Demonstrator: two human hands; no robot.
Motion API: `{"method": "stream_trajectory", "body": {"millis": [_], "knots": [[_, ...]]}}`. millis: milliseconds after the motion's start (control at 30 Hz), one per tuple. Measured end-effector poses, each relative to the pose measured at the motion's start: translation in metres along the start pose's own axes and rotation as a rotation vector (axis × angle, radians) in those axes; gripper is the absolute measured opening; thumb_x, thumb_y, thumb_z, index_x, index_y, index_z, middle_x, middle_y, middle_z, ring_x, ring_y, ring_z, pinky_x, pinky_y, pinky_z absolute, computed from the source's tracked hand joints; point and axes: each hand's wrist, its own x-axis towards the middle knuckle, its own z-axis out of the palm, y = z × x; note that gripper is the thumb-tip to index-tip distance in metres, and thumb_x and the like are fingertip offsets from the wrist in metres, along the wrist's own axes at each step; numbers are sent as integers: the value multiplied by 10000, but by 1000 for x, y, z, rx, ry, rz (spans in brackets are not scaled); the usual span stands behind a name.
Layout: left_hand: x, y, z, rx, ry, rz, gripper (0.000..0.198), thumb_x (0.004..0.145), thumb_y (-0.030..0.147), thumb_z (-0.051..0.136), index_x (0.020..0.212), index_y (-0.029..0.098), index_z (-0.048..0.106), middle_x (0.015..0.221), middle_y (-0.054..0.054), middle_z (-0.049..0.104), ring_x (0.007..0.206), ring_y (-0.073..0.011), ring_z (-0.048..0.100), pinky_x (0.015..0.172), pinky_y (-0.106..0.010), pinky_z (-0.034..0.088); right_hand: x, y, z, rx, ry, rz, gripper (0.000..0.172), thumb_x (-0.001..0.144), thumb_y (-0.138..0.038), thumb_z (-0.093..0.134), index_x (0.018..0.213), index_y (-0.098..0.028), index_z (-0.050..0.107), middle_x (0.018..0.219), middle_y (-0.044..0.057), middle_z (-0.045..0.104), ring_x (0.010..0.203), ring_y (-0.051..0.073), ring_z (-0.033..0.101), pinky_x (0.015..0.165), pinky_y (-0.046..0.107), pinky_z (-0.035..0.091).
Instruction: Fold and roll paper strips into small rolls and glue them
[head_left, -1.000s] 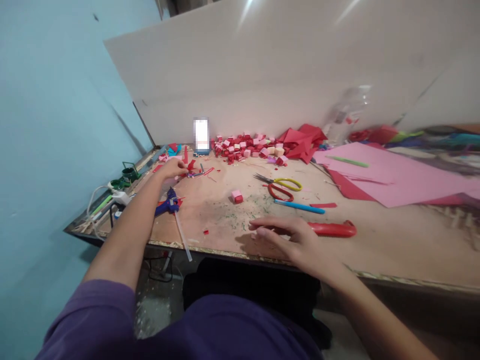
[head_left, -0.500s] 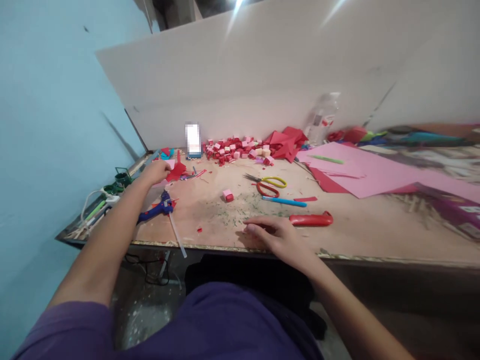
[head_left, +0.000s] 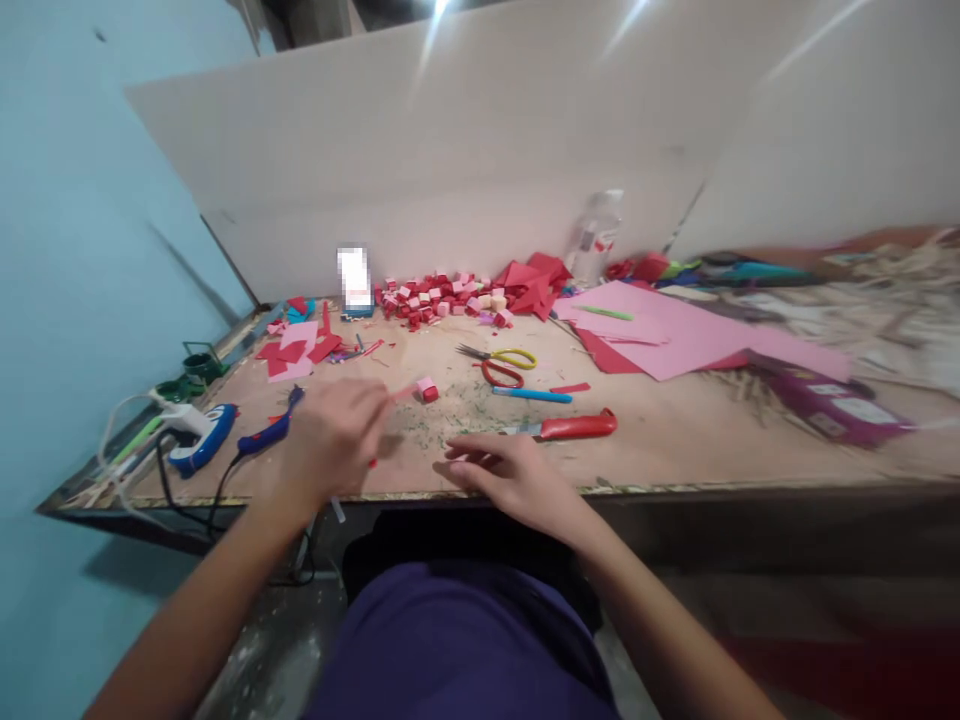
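Fingers of left hand (head_left: 337,435) blurred, closed on a pink strip (head_left: 406,393); strip end near the pink-and-red cube (head_left: 427,390) on the table (head_left: 675,440). Right hand (head_left: 514,478): fingers loosely curled, thumb apart, near the knife (head_left: 577,426). Green cups (head_left: 199,367), far left, and clear bottle (head_left: 595,238), rear: contents indistinct. Glue gun (head_left: 266,437) partly hidden behind left hand.

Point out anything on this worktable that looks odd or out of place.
The red-handled knife lies with its blade exposed close by the right hand, a risky-looking spot. Green flecks are strewn on the tabletop, like uncleared scraps.
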Motion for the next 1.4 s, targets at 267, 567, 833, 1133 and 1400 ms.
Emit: {"method": "stream_trajectory", "body": {"millis": [267,567,833,1133,1400], "knots": [[-27,85,15,-276,188,94,163,960,124,591,1022,196,723,1150,-124,774,1035,-263,736,899,-417,580,2,6,-2,431,-25,59,337,802,-433,832,1001,-165,787,914,46,788,783,206,716,701,294,569],[-31,84,36,-727,164,-68,111,984,199,619,982,229,725,1335,-113,701,1171,-234,709,1008,-406,599,0,4,-7,471,-3,78,427,733,-393,884,1087,-172,793,933,44,795,813,205,732,742,305,586],[-32,74,38,-1068,-154,-393,611,807,384,839,1364,239,634,1119,-71,792,794,-189,740,715,-294,619,-3,3,-8,368,81,96,404,780,-423,843,1094,-172,803,822,46,790,715,188,725,671,288,571],[-33,72,36,-1046,-85,-399,233,928,396,692,1022,217,807,1011,-53,822,854,-208,749,746,-290,579,-3,3,-7,222,87,22,417,840,-501,780,1076,-158,810,818,75,805,735,215,751,716,315,586],[-37,75,38,-1020,-29,-410,284,976,392,624,861,186,781,715,-13,752,633,-152,685,654,-243,531,-2,3,-7,181,38,14,361,875,-471,745,941,-126,824,776,81,796,689,199,726,655,287,559]]}}
